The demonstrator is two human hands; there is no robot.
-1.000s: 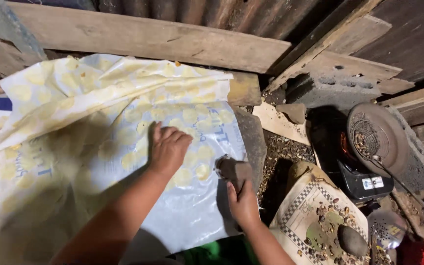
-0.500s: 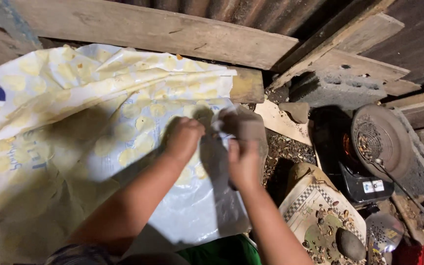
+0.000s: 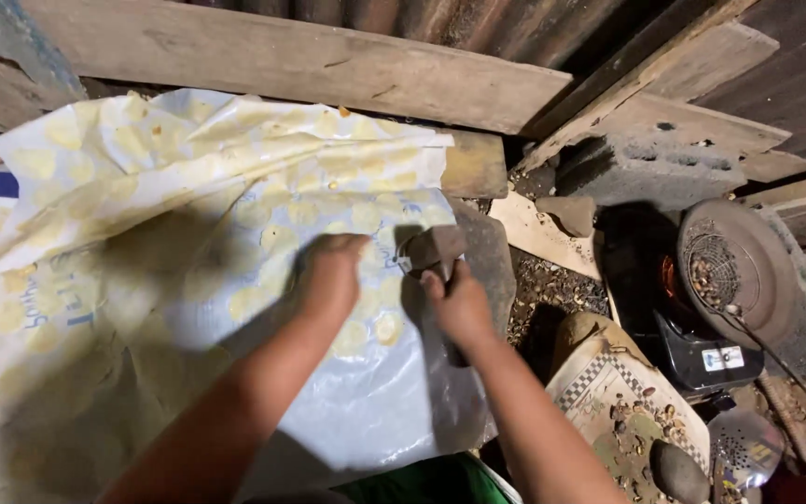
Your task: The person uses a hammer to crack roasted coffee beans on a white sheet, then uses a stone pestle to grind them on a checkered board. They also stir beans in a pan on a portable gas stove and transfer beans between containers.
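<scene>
— What does the right hand (image 3: 459, 303) have?

— Its grip is clamped on one small brown stone block (image 3: 433, 249), held just above the plastic sheet (image 3: 235, 280), near the sheet's right edge. The block's long axis runs left to right, tilted up to the right.

— And the left hand (image 3: 333, 275)?

— Curled close beside it, just left of the block, over the sheet; whether its grip pinches the plastic I cannot tell.

— Which is nearer the block?

— The right; it holds it. One sheet, one block, two hands. Right of them lie a fan heater (image 3: 734, 271) and a concrete block (image 3: 664, 168).
</scene>
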